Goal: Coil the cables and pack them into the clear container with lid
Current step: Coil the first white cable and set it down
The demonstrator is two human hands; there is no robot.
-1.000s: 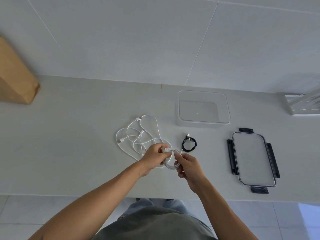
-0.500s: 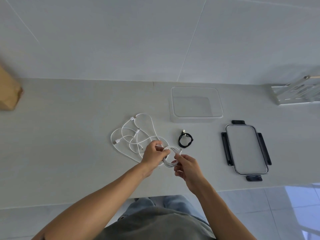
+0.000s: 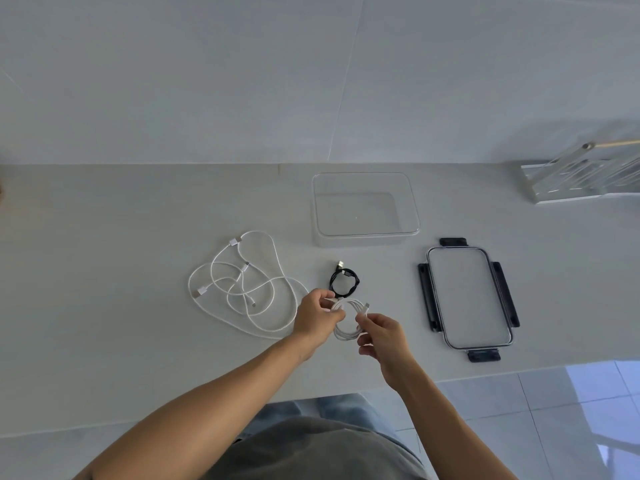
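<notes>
Right now both hands, left hand (image 3: 317, 318) and right hand (image 3: 382, 336), pinch a small white coil (image 3: 346, 332); loose cables (image 3: 242, 285) sprawl left of it, the box (image 3: 365, 239) beyond.

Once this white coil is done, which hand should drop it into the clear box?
Probably the right hand: it is nearer the clear container, which lies up and right of the white coil. The left hand is farther.

White cables (image 3: 242, 285) and a black cable coil (image 3: 344, 283) lie on a pale grey counter (image 3: 104, 271) beside a clear container (image 3: 365, 207) and its black-clipped lid (image 3: 469, 296).
</notes>
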